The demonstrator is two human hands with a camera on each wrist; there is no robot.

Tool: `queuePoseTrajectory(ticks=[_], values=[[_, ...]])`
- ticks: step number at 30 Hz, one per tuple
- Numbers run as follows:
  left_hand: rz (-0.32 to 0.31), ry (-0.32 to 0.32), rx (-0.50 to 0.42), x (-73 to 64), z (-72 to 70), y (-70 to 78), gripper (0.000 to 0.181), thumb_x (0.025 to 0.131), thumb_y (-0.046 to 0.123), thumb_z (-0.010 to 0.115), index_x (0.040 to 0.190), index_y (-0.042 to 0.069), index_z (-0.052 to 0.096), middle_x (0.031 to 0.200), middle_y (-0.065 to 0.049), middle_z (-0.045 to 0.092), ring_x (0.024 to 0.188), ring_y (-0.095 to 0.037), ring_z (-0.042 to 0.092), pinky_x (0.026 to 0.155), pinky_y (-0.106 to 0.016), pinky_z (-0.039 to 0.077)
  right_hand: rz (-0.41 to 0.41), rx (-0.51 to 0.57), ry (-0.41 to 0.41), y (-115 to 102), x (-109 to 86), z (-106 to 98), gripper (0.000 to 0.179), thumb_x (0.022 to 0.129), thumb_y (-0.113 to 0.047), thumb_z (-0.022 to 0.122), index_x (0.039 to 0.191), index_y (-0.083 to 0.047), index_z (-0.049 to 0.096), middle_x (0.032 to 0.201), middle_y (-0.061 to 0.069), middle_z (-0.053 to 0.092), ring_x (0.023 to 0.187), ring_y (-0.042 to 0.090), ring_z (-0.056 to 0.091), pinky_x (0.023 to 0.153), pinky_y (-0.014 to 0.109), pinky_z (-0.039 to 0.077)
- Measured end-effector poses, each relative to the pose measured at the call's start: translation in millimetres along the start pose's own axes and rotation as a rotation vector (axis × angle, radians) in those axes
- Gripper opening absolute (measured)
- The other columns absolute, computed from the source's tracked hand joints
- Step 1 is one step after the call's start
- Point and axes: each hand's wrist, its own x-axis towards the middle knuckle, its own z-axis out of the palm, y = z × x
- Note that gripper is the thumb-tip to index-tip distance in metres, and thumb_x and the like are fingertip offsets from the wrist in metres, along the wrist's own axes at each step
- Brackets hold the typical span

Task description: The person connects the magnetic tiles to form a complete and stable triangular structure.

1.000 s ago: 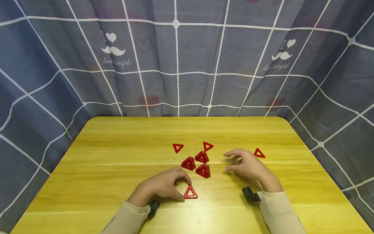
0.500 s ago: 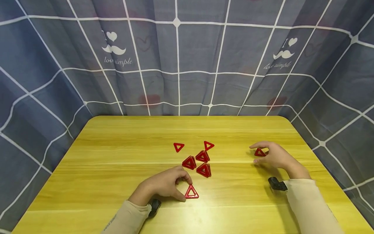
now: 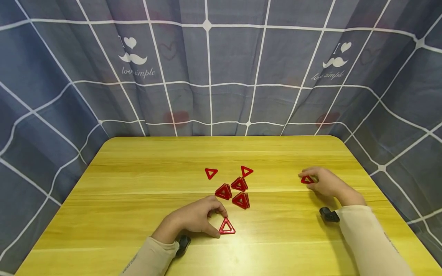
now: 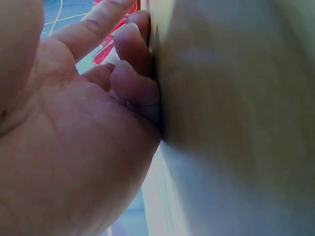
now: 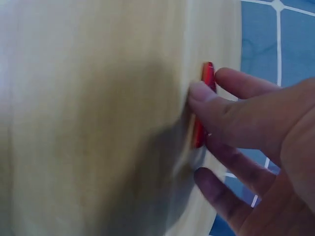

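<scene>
At the front middle of the table, my left hand (image 3: 193, 216) touches a red hollow triangle tile (image 3: 228, 232). Its thumb is at the tile's lower left corner and a fingertip at the top corner, so the tile is pinched along one side. In the left wrist view the outer fingers (image 4: 135, 86) are curled against the tabletop; that tile is mostly hidden. Far to the right, my right hand (image 3: 328, 184) pinches another red triangle tile (image 3: 307, 182) between thumb and finger. The right wrist view shows this tile edge-on (image 5: 198, 132), close to the wood.
Three red pyramid-like shapes (image 3: 240, 200) with triangular faces stand close together mid-table. Behind them are two loose triangle tiles, one left (image 3: 211, 169) and one right (image 3: 242, 171), the right one near a pyramid. A grid-patterned curtain (image 3: 228, 103) encloses the yellow wooden table (image 3: 138, 184).
My right hand has moved right from beside the pyramids to the far right tile, and its fingers have closed onto it. My left hand stays where it was.
</scene>
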Motion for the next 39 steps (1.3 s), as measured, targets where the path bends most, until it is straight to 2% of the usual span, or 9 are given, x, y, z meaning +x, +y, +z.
queuePoseTrajectory(ticks=[3, 7, 11, 15, 22, 32, 39], values=[[-0.004, -0.002, -0.003, 0.1, 0.4, 0.1, 0.040, 0.076, 0.024, 0.091, 0.107, 0.025, 0.067, 0.110, 0.008, 0.051, 0.107, -0.013, 0.053, 0.098, -0.035, 0.043, 0.009, -0.003, 0.003, 2.5, -1.0, 1.8, 0.033, 0.086, 0.002, 0.075, 0.119, 0.004, 0.071, 0.127, 0.030, 0.059, 0.115, 0.051, 0.056, 0.094, 0.061, 0.045], [-0.006, -0.002, -0.002, -0.2, 0.8, 0.2, 0.040, 0.076, 0.024, 0.091, 0.107, 0.025, 0.067, 0.111, 0.009, 0.051, 0.108, -0.013, 0.053, 0.099, -0.035, 0.043, -0.012, 0.002, 0.026, 6.6, -2.9, 1.8, 0.028, 0.086, -0.001, 0.077, 0.113, 0.004, 0.073, 0.115, 0.020, 0.066, 0.101, 0.039, 0.063, 0.086, 0.054, 0.052], [-0.005, -0.003, -0.004, -0.5, 1.0, 0.3, 0.040, 0.076, 0.024, 0.091, 0.108, 0.025, 0.067, 0.112, 0.009, 0.051, 0.109, -0.013, 0.053, 0.100, -0.036, 0.042, -0.034, -0.006, 0.038, 9.5, -4.6, 1.6, 0.026, 0.086, -0.004, 0.079, 0.110, 0.003, 0.074, 0.105, 0.011, 0.069, 0.094, 0.030, 0.064, 0.083, 0.050, 0.053], [-0.009, -0.003, -0.001, -0.5, 1.1, 0.0, 0.040, 0.076, 0.024, 0.091, 0.108, 0.025, 0.067, 0.112, 0.010, 0.051, 0.109, -0.011, 0.052, 0.100, -0.035, 0.042, -0.025, 0.001, 0.039, 10.1, -7.0, 2.2, 0.028, 0.087, -0.012, 0.080, 0.111, 0.002, 0.074, 0.100, 0.004, 0.069, 0.092, 0.027, 0.063, 0.083, 0.048, 0.052], [-0.005, -0.001, 0.010, -0.4, 1.1, 0.4, 0.040, 0.076, 0.024, 0.091, 0.108, 0.025, 0.067, 0.111, 0.009, 0.050, 0.109, -0.012, 0.052, 0.101, -0.036, 0.041, -0.001, 0.021, 0.065, 8.8, -10.0, 4.2, 0.026, 0.083, -0.017, 0.085, 0.103, -0.004, 0.077, 0.082, -0.005, 0.062, 0.076, 0.015, 0.054, 0.071, 0.029, 0.049], [-0.005, -0.006, 0.017, -1.6, -0.5, 2.4, 0.039, 0.077, 0.024, 0.090, 0.108, 0.026, 0.067, 0.112, 0.010, 0.050, 0.110, -0.014, 0.049, 0.102, -0.038, 0.040, 0.012, 0.124, 0.080, 4.5, -12.4, 7.3, 0.027, 0.082, -0.020, 0.086, 0.102, -0.006, 0.077, 0.088, -0.003, 0.069, 0.077, 0.014, 0.063, 0.070, 0.026, 0.053], [0.005, -0.010, 0.016, -1.3, 0.3, 0.7, 0.038, 0.078, 0.026, 0.089, 0.110, 0.026, 0.067, 0.113, 0.010, 0.050, 0.111, -0.013, 0.050, 0.103, -0.037, 0.040, 0.009, 0.191, 0.067, -6.7, -14.4, 12.5, 0.027, 0.083, -0.024, 0.085, 0.103, -0.008, 0.076, 0.092, -0.003, 0.072, 0.080, 0.012, 0.067, 0.073, 0.026, 0.054]])
